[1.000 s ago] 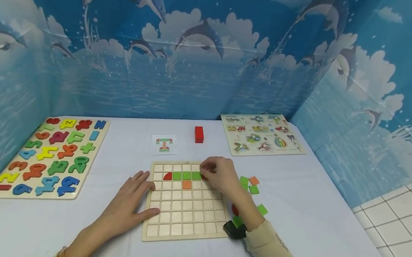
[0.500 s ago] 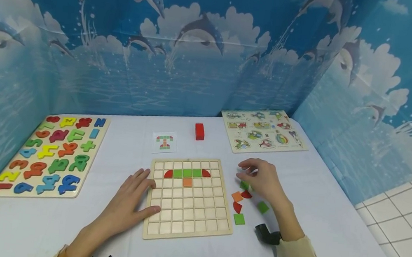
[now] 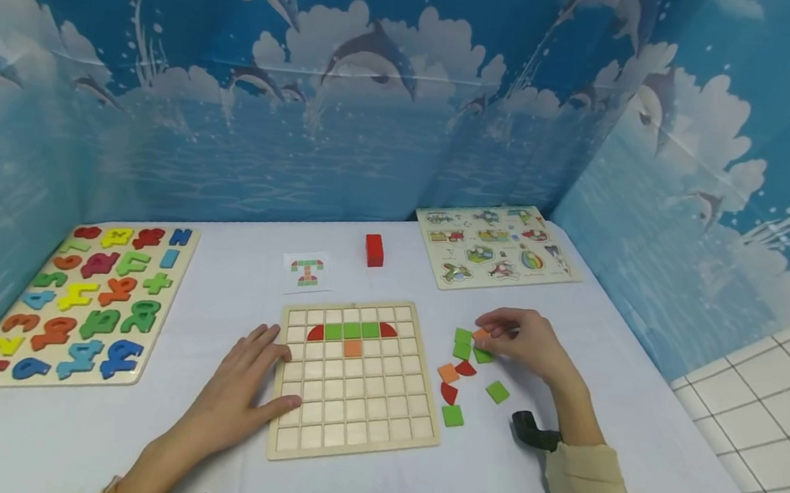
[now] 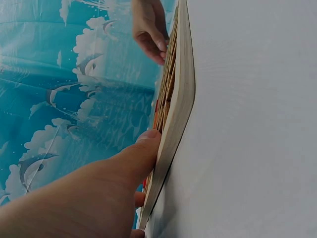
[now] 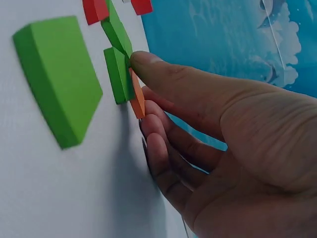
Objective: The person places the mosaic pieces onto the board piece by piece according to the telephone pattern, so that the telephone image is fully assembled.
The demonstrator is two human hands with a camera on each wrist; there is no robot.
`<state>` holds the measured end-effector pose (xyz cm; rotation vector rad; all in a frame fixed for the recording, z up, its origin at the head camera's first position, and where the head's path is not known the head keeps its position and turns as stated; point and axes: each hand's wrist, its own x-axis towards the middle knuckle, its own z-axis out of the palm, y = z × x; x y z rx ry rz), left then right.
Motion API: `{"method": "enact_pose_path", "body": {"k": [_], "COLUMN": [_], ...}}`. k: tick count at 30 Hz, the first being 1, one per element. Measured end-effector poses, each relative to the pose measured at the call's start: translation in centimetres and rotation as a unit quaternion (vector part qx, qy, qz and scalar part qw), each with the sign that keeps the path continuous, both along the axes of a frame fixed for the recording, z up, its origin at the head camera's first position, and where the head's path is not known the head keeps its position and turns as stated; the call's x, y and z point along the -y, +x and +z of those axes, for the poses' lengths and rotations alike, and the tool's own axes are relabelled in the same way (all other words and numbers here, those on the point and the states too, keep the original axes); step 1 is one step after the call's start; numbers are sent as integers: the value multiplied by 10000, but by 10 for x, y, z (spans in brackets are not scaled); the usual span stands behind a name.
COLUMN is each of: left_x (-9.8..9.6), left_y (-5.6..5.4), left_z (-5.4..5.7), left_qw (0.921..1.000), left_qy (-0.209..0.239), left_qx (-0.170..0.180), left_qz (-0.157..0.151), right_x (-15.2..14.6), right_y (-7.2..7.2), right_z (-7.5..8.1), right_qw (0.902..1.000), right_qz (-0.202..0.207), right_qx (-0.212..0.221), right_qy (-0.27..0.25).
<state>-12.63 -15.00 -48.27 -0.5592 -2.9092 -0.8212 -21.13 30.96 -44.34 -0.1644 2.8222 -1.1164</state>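
Observation:
My left hand (image 3: 239, 382) rests on the left edge of a wooden grid board (image 3: 355, 412), thumb and fingers spread and relaxed. In the board's upper rows lie green squares (image 3: 352, 330), a red quarter-circle (image 3: 316, 333) at each end, and one orange square (image 3: 353, 348) below. Right of the board, my right hand (image 3: 531, 345) pinches an orange square tile (image 5: 137, 96) between thumb and fingers, low over the cloth. Green tiles (image 3: 462, 351) lie beside the fingertips. Nearer to me are a second orange tile (image 3: 449, 373) and red quarter-circles (image 3: 448, 393).
A pattern card (image 3: 306, 273) lies behind the board, beside a red block (image 3: 375, 250). At left is a number puzzle (image 3: 166, 284); a picture puzzle (image 3: 498, 248) lies at back right. A dolphin-print curtain (image 3: 247, 153) surrounds the white-covered table.
My right hand has left the board's top right, where a red quarter-circle now lies, and moved right to the loose tiles, taking hold of an orange one. My left hand stays put.

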Motion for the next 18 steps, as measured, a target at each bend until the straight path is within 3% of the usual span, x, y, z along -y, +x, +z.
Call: {"method": "enact_pose_path", "body": {"k": [7, 18], "left_x": [1, 2], "left_y": [-1, -1], "left_z": [-1, -1], "left_qw": [9999, 9999], "left_qy": [8, 23], "left_qx": [-103, -128], "left_qz": [-41, -65], "right_x": [8, 13], "right_y": [-2, -1], "right_z": [-5, -5], "right_qw": [9996, 9990], "right_qz": [-37, -246], "right_qx": [-106, -286], "right_qy": [261, 242]}}
